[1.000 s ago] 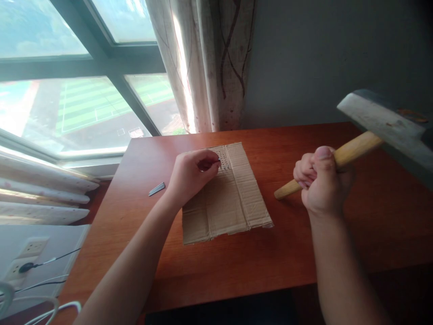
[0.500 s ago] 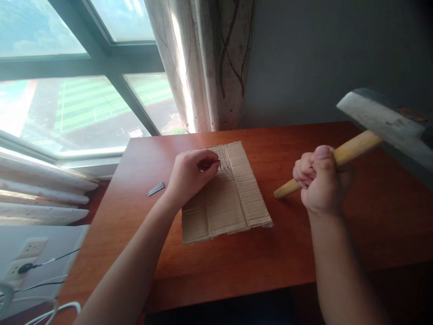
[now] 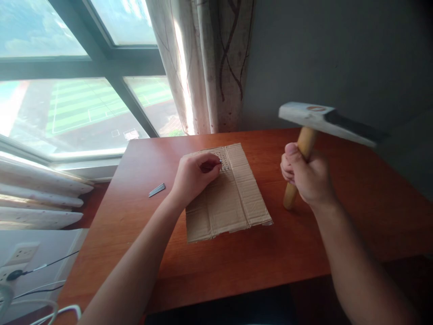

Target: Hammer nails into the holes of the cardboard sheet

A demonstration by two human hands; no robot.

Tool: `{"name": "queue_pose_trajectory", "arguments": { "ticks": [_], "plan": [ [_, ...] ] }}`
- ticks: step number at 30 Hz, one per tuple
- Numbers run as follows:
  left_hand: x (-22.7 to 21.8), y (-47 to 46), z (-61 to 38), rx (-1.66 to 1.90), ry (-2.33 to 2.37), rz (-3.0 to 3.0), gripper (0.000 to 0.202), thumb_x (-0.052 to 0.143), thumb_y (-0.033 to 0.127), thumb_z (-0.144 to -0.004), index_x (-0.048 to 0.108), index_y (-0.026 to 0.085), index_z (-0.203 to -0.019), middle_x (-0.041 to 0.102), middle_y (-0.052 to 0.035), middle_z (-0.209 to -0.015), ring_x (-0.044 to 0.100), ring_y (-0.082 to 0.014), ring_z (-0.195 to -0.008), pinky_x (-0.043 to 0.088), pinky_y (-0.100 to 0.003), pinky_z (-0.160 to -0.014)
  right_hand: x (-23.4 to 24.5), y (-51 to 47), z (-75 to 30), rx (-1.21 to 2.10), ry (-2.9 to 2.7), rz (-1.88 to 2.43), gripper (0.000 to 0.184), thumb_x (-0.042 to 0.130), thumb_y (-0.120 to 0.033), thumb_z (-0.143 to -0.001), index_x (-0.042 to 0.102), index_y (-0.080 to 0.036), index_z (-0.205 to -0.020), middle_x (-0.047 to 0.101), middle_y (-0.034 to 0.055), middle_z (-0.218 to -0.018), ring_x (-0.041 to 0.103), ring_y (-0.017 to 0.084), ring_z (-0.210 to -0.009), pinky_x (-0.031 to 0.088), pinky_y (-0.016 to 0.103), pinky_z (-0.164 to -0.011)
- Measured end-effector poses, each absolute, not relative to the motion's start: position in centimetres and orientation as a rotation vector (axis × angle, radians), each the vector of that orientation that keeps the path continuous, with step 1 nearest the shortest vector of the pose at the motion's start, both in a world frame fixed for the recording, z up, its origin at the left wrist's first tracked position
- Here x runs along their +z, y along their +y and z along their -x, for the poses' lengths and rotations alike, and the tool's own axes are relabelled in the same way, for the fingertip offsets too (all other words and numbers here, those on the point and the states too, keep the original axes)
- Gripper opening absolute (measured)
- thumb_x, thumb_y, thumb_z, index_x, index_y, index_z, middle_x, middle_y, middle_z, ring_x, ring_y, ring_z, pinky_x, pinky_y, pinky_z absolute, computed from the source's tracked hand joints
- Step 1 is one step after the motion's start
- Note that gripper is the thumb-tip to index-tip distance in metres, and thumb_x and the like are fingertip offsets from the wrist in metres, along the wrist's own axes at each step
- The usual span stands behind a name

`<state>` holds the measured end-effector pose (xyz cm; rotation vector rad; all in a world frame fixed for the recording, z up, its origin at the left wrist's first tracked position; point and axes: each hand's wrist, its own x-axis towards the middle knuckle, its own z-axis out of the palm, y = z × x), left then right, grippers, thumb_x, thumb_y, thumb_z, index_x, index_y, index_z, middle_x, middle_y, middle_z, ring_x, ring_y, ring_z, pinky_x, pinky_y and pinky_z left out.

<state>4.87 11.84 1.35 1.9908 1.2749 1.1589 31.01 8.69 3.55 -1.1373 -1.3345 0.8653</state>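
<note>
A hammer point(image 3: 306, 140) with a pale metal head and a wooden handle is gripped in my right hand point(image 3: 306, 176), raised above the right side of the table with its head up. My left hand point(image 3: 194, 176) rests over the far part of a flat piece of cardboard point(image 3: 233, 198), thumb and forefinger pinched on a small nail point(image 3: 220, 161), mostly hidden by the fingers. Beside the pinch, a patch of small dark holes point(image 3: 223, 158) dots the cardboard. Left of my left wrist, a bundle of several loose nails point(image 3: 156, 190) lies on the table.
The brown wooden table point(image 3: 131, 234) stands against a window point(image 3: 81, 113) and a patterned curtain point(image 3: 199, 67). At lower left are a wall socket point(image 3: 22, 255) with a black plug and some white cables point(image 3: 50, 311).
My right hand has swung the hammer left, and its handle has turned more upright. My left hand keeps its pinch over the cardboard, nearly unmoved.
</note>
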Motion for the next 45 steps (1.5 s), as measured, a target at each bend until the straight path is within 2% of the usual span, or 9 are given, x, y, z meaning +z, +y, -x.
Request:
{"name": "queue_pose_trajectory", "arguments": {
  "ticks": [5, 12, 18, 25, 45],
  "plan": [
    [1.3, 11.8, -5.0, 1.162, 1.245, -1.973, 0.005, 0.068, 0.019, -0.079, 0.073, 0.017, -0.081, 0.075, -0.0019, -0.076, 0.068, -0.0131, -0.067, 0.055, -0.023, -0.063, 5.1, 9.1, -31.2, 1.01, -1.789, 1.419, 0.05, 0.054, -0.068, -0.09, 0.047, -0.021, -0.073, 0.044, -0.0037, -0.062, 0.037, 0.009, -0.052, 0.028, 0.025, -0.046],
    [1.3, 11.8, -5.1, 1.157, 1.258, -2.015, 0.006, 0.068, 0.016, -0.079, 0.073, 0.018, -0.08, 0.074, 0.0004, -0.074, 0.067, -0.0127, -0.066, 0.053, -0.023, -0.063, 8.7, 10.0, -29.7, 0.801, -2.253, 1.603, 0.056, 0.043, -0.069, -0.094, 0.042, -0.021, -0.066, 0.039, -0.0027, -0.062, 0.036, 0.012, -0.057, 0.026, 0.03, -0.055],
    [1.3, 11.8, -5.1, 1.16, 1.245, -2.022, 0.007, 0.067, 0.016, -0.079, 0.073, 0.018, -0.08, 0.074, 0.0007, -0.073, 0.066, -0.0126, -0.066, 0.051, -0.022, -0.062, 11.0, 10.3, -28.5, 0.792, -2.314, 1.581, 0.055, 0.036, -0.068, -0.096, 0.048, -0.021, -0.069, 0.052, 0.0006, -0.067, 0.046, 0.014, -0.062, 0.029, 0.032, -0.058],
    [1.4, 11.8, -5.1, 1.135, 1.26, -2.037, 0.008, 0.067, 0.016, -0.079, 0.074, 0.018, -0.081, 0.075, 0.0005, -0.075, 0.066, -0.0133, -0.066, 0.052, -0.023, -0.063, 11.7, 10.2, -27.6, 0.79, -2.372, 1.637, 0.049, 0.04, -0.058, -0.098, 0.048, -0.021, -0.067, 0.047, -0.0014, -0.062, 0.042, 0.013, -0.057, 0.029, 0.031, -0.057],
    [1.5, 11.9, -5.1, 1.091, 1.25, -2.073, 0.009, 0.065, 0.015, -0.079, 0.073, 0.019, -0.079, 0.074, 0.0005, -0.074, 0.064, -0.0128, -0.065, 0.049, -0.023, -0.062, 10.7, 9.9, -27.7, 0.821, -2.295, 1.628, 0.051, 0.041, -0.06, -0.097, 0.044, -0.021, -0.065, 0.05, -0.0006, -0.062, 0.045, 0.013, -0.058, 0.028, 0.031, -0.059]
  ]
}}
